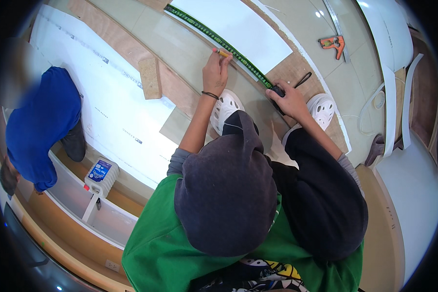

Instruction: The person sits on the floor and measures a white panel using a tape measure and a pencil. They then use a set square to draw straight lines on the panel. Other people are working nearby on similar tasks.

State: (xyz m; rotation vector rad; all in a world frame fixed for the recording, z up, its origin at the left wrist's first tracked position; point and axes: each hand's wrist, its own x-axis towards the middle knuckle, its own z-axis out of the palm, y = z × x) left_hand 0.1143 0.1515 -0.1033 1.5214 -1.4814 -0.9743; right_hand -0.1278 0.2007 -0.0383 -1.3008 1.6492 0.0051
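My left hand (215, 73) pinches a yellow pencil (224, 53) with a reddish end, close to the edge of a white sheet (250, 36). A green tape measure blade (214, 37) stretches diagonally along that edge. Its dark case (278, 91) is gripped in my right hand (292, 101) near the sheet's lower corner, and a black wrist strap (303, 79) sticks out beside it. Beneath the sheet lies a brown board (297, 68) with a rough white edge. My white clogs (321, 109) stand on either side of my hands, below my bent dark-trousered knees.
A square with an orange head (332, 45) lies on the tiled floor. To the left are a large white panel (126, 104), a long wooden strip (112, 41), a wood block (150, 78) and a white jug (102, 176). A person in blue (44, 121) crouches there. Curved panels (389, 73) stand at right.
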